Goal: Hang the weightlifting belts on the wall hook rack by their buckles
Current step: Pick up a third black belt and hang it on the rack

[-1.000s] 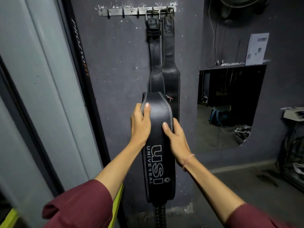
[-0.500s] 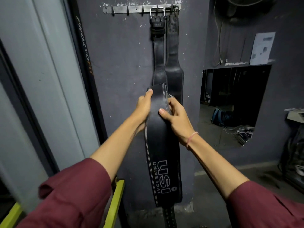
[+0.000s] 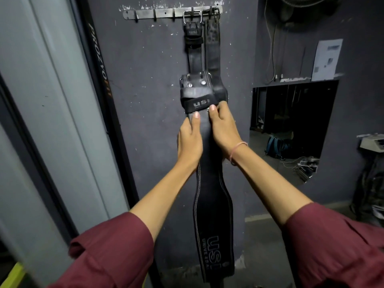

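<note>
I hold a black USI weightlifting belt upright in front of the dark wall. Its metal buckle points up, well below the rack. My left hand grips the narrow strap from the left, thumb on the front. My right hand grips it from the right, thumb at the loop marked USI. The metal hook rack is fixed high on the wall. Two black belts hang by their buckles from its right-hand hooks, partly behind my belt. The hooks further left are bare.
A grey sliding door with a black frame stands to the left. On the right is a mirror or wall opening, with a paper sheet and cables above it. Clutter lies at the far right on the floor.
Both hands have worked up the belt from its wide padded part to the narrow strap below the buckle. The belt has risen and its buckle end has come into sight.
</note>
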A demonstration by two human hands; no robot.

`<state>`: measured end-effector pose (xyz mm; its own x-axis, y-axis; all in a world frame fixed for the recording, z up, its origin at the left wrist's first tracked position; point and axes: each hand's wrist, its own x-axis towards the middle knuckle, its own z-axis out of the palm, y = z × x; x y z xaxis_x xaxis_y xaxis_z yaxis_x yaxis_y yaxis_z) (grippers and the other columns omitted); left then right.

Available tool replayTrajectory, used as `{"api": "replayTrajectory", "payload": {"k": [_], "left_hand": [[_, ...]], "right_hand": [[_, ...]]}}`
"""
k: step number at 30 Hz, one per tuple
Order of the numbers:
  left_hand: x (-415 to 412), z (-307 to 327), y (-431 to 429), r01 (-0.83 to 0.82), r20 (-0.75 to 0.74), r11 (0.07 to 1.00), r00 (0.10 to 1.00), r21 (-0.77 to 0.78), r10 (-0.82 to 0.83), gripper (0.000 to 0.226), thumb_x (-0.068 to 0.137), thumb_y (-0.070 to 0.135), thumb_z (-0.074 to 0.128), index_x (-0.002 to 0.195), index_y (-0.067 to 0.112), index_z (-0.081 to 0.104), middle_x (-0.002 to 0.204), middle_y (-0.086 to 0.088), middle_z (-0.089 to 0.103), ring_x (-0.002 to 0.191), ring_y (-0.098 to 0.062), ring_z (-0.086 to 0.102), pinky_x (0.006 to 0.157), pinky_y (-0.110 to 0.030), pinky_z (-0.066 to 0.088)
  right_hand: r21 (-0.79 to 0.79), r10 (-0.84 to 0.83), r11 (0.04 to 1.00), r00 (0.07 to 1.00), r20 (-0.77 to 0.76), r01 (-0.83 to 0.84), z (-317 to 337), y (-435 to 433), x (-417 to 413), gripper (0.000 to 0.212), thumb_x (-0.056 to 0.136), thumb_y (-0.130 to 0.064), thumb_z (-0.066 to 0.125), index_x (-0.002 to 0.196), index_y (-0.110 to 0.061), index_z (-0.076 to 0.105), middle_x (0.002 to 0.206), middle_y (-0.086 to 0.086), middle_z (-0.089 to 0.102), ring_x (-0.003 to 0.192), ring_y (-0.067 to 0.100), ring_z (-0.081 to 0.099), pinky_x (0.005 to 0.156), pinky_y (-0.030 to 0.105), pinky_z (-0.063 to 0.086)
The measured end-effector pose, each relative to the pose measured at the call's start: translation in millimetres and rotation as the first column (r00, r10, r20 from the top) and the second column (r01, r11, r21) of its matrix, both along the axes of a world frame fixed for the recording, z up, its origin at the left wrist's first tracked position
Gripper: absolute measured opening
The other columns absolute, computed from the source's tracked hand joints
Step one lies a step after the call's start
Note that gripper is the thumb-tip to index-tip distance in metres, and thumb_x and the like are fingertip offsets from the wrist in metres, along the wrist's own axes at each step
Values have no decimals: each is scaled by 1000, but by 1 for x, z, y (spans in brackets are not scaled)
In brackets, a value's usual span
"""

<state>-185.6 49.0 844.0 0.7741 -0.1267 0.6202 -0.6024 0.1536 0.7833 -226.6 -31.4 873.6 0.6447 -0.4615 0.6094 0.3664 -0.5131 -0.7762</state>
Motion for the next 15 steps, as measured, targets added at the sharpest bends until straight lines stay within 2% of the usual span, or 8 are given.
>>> {"api": "replayTrajectory", "payload": {"k": [1, 4, 8, 10, 11, 12, 13, 15], "left_hand": [[1, -1, -1, -23, 9, 1000, 1000, -16, 23, 37, 107, 36, 39, 89, 14, 64, 72, 15, 56, 70, -6, 57, 71, -26, 46], [4, 0, -2, -101, -1, 993, 995, -59, 102, 41, 108, 35, 37, 68, 25, 40, 62, 15, 39, 57, 2, 37, 61, -27, 36], [11, -7, 2, -137, 24, 991, 990, -12, 137, 42, 108, 35, 35, 67, 25, 30, 64, 14, 29, 53, 0, 30, 55, -19, 28], [13, -12, 2, -143, 39, 989, 989, 23, 142, 42, 108, 36, 34, 68, 24, 28, 65, 13, 28, 54, 0, 29, 54, -19, 27], [11, -13, 1, -137, 41, 990, 990, 43, 135, 42, 108, 37, 34, 68, 24, 28, 65, 12, 29, 54, 0, 28, 55, -20, 27], [12, -15, 0, -130, 43, 990, 991, 53, 128, 42, 108, 37, 34, 68, 23, 31, 64, 13, 31, 54, 0, 30, 56, -21, 29], [11, -16, -1, -122, 47, 991, 992, 56, 119, 42, 108, 37, 35, 69, 22, 36, 63, 13, 36, 55, 1, 34, 57, -23, 32], [14, -17, -1, -114, 52, 991, 993, 67, 110, 41, 108, 38, 35, 77, 16, 52, 69, 7, 56, 63, 0, 48, 66, -27, 44]], "right_hand": [[-33, 27, 999, 999, 20, -26, -9, 2, -6, 23, 106, -26, 38, 87, -13, 40, 75, -7, 48, 68, 5, 43, 60, 22, 36], [-83, 104, 991, 994, 28, -101, -73, 7, -22, 21, 105, -21, 42, 86, -14, 40, 72, -10, 44, 64, 0, 39, 66, 24, 37], [-54, 174, 981, 964, -203, -188, -163, 10, -47, 29, 106, -32, 39, 94, -6, 46, 87, 2, 54, 78, 11, 48, 79, 39, 41], [-1, 225, 973, 943, -247, -232, -155, 15, -51, 30, 107, -33, 35, 111, -10, 54, 108, 2, 61, 94, 9, 55, 89, 38, 40], [18, 217, 976, 949, -228, -219, -138, 20, -51, 37, 107, -32, 33, 131, -7, 47, 126, -1, 57, 111, 5, 52, 98, 33, 37], [37, 211, 977, 960, -186, -208, -117, 24, -47, 41, 108, -31, 31, 140, -8, 40, 130, -7, 50, 117, 0, 47, 102, 26, 33], [47, 208, 978, 971, -118, -204, -97, 25, -40, 38, 108, -30, 31, 138, -8, 40, 121, -8, 51, 110, 0, 50, 99, 27, 36], [39, 193, 981, 981, -12, -192, -60, 20, -22, 27, 107, -31, 33, 115, -8, 45, 100, -8, 57, 86, -2, 55, 85, 23, 44]]}}
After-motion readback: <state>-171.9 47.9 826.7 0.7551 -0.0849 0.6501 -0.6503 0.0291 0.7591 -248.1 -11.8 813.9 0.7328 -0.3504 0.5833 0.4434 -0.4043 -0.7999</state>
